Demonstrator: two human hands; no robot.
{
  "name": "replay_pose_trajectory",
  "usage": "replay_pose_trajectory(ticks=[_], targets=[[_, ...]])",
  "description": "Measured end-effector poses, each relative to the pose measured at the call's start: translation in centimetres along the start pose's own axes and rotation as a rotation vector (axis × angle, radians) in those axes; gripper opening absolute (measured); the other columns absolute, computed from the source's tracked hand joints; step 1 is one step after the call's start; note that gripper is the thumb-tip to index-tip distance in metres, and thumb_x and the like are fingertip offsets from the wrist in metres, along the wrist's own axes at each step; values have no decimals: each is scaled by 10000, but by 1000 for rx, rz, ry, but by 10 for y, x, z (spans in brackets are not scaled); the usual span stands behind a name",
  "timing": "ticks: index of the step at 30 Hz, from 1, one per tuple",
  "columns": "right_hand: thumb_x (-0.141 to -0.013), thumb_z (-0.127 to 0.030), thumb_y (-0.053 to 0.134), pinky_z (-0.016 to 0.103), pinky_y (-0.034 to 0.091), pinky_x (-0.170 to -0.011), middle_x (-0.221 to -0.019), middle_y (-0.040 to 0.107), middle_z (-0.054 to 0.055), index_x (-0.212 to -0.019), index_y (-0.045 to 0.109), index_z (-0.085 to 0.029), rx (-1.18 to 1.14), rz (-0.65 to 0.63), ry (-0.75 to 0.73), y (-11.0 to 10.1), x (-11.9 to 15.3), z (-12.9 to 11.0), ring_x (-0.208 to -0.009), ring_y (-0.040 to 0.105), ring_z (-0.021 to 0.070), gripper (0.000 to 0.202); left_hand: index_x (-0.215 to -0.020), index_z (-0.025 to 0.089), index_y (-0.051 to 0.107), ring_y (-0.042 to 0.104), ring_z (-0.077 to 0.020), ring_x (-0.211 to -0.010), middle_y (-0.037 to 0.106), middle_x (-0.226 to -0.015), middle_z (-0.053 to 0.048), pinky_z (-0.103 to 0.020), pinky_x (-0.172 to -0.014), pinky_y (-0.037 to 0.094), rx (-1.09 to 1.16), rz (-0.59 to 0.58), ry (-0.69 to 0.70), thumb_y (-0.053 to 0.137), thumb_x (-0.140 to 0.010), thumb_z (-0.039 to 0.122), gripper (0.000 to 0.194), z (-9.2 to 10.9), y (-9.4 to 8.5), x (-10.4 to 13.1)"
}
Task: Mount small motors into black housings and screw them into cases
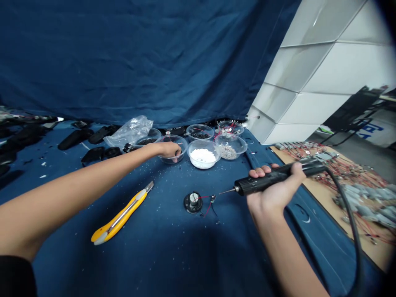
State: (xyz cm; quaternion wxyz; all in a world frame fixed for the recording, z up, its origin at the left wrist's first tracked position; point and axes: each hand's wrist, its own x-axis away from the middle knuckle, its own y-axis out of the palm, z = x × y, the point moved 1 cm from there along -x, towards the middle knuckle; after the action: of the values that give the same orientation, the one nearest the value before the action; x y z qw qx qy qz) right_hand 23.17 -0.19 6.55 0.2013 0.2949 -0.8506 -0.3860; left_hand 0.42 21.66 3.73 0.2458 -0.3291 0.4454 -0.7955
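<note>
My right hand [272, 194] is wrapped round a black corded electric screwdriver [262, 180], its thin bit pointing left. Just beyond the bit tip lies a small circuit board [213, 199], wired in red and black to a small round speaker [193, 202] on the blue cloth. My left hand [170, 150] reaches far forward into a clear plastic bowl [182, 154]. Its fingers are curled together, and what they pinch, if anything, is hidden. Below my left forearm a yellow utility knife [123, 215] lies with its blade end toward the bowls.
Beside that bowl stand a bowl of white bits [202, 159], a bowl of small screws [229, 152] and several more bowls. Black plastic parts [74, 138] and a clear bag [133, 128] lie at left. Wired parts cover a board [328, 214] at right. A blue curtain [123, 62] hangs behind.
</note>
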Motion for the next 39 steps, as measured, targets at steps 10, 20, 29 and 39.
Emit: replay_pose_trajectory(ticks=[10, 20, 29, 39], targets=[[-909, -480, 429, 175, 423, -394, -587, 408, -52, -731, 424, -193, -45, 47, 65, -3, -6, 2, -451, 423, 77, 338, -751, 170, 741, 557, -150, -710, 698, -780, -38, -237, -706, 357, -130, 113, -12, 619, -698, 155, 134, -13, -2, -8], [-903, -468, 475, 200, 441, -391, -549, 426, -56, -722, 425, -202, -98, 84, 103, -6, -12, 6, -443, 439, 94, 325, -777, 164, 757, 626, -187, -766, 728, -827, -65, -228, -717, 420, -189, 267, -136, 641, -706, 200, 140, -3, 1, 0], [-903, -459, 466, 187, 444, -388, -556, 417, -60, -706, 420, -200, -140, 88, 154, -7, -12, 3, -450, 438, 84, 328, -918, 150, 694, 618, -172, -876, 695, -984, -80, -255, -757, 427, -6, 662, -36, 534, -886, 300, 222, 56, 4, 50], [-916, -423, 465, 147, 417, -384, -562, 413, -69, -690, 404, -180, -236, 92, 309, 0, 0, 4, -429, 417, 44, 337, -1020, 229, 709, 606, -127, -868, 666, -965, -21, -242, -739, 460, 514, 921, 281, 563, -913, 245, 182, 160, 87, 142]])
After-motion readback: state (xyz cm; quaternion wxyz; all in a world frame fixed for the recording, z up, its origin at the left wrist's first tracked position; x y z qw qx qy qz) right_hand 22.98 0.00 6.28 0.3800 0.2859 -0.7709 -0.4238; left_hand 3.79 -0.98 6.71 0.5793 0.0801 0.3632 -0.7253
